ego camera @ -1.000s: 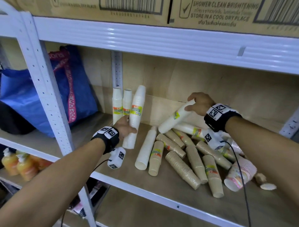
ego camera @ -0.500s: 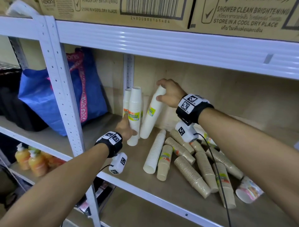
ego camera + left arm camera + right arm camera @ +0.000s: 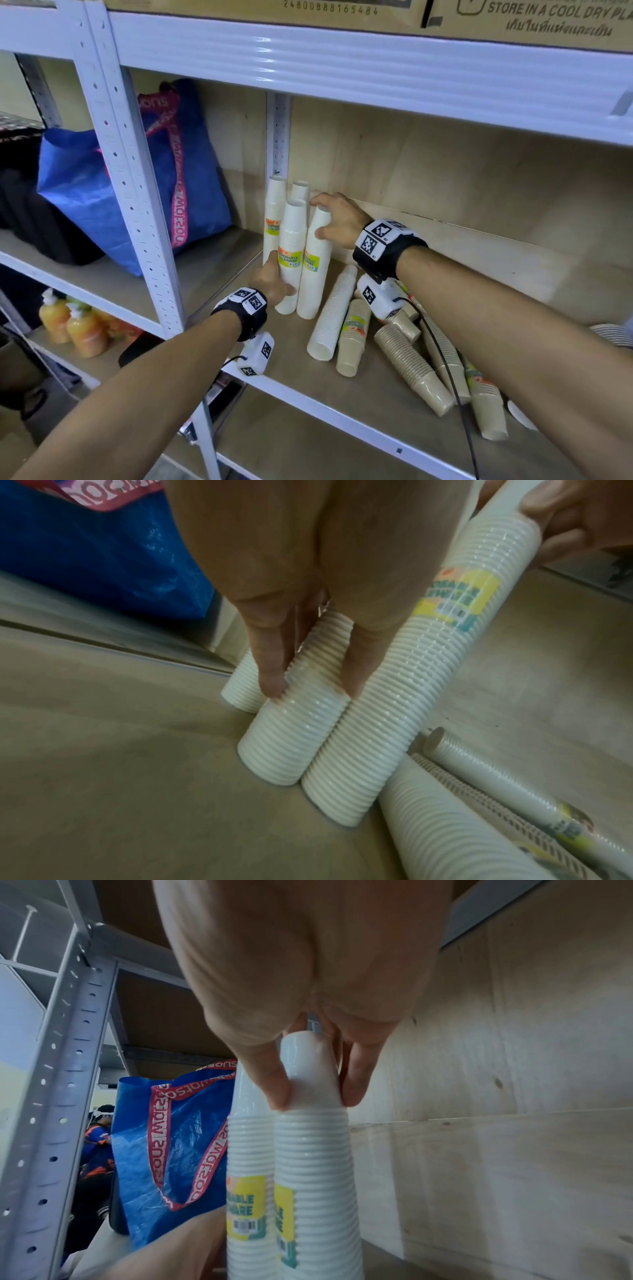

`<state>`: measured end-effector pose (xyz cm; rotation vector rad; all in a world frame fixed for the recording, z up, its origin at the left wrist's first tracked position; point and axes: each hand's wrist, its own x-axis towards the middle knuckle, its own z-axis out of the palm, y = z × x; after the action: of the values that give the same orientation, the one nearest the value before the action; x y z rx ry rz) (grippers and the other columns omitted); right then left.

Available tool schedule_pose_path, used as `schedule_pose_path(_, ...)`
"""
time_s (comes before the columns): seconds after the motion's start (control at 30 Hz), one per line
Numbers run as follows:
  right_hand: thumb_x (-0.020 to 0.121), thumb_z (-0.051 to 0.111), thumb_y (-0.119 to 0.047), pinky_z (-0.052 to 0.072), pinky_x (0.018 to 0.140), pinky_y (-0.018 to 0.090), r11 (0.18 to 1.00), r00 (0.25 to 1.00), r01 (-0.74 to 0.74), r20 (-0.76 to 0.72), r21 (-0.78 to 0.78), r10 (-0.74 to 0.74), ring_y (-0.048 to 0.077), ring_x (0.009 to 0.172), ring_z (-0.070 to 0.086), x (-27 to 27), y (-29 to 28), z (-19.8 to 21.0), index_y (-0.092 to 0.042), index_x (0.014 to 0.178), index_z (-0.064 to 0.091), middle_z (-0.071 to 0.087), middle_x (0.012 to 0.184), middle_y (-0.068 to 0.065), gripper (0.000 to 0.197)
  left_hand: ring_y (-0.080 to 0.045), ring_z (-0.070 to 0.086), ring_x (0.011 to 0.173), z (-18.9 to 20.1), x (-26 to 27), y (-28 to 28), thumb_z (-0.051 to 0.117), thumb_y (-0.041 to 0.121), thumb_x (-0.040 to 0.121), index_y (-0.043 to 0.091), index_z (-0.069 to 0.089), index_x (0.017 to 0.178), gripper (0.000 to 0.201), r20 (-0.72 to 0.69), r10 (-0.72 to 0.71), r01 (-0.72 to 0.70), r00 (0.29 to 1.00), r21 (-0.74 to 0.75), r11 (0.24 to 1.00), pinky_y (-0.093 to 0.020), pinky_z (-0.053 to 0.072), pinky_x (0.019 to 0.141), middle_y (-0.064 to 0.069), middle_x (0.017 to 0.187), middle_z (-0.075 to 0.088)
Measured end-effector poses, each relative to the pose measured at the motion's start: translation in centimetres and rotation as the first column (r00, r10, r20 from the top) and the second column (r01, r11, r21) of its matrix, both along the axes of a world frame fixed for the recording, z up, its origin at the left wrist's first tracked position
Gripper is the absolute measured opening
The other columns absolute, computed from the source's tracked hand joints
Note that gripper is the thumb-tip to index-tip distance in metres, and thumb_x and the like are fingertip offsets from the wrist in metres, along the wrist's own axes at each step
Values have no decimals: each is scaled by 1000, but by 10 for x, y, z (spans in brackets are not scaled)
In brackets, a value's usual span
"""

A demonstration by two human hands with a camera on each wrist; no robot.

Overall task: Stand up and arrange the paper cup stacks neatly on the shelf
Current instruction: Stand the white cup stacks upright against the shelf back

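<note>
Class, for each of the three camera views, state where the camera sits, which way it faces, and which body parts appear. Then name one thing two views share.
Head: above, facing down at the shelf; both forearms, left hand, right hand.
Left wrist: faces along the fingers, which hold an upright white stack.
Right wrist: faces along the fingers, which grip the newest white stack.
Shared: the blue bag appears in all.
</note>
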<state>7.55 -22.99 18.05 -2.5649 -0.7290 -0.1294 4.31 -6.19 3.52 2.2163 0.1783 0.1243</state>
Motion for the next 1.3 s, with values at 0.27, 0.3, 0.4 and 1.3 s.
schedule_pose_path(0.27,88,64,-32,42,91,27,998,998,39,38,44,-41,22,119,54,2,-3,10,-19,131,53,57,133,3,46,-13,63,99,53,1,22,82,18,76,26,50,119,54,56,-125,127,991,-43,991,-28,50,84,9,103,65)
schedule_pose_path(0.3,89,63,-33,41,88,25,997,998,49,44,51,-52,22,118,55,2,-4,11,-18,130,54,58,132,3,45,-11,63,96,67,0,27,82,17,76,26,51,117,52,85,-140,145,987,-55,988,-26,51,80,10,99,65)
schedule_pose_path(0.4,88,63,-36,42,81,26,996,995,78,63,50,-81,23,111,58,5,-3,12,-16,125,58,61,125,4,43,-13,64,102,100,7,37,82,28,75,26,49,131,65,114,-135,144,984,-77,987,-31,52,88,3,107,66)
schedule_pose_path(1.3,82,64,-24,54,77,36,990,990,137,17,7,-138,28,91,65,1,15,22,-6,95,70,68,98,10,23,-24,67,93,148,9,12,72,22,87,13,60,115,32,136,-146,145,980,18,989,-44,61,77,-6,103,64)
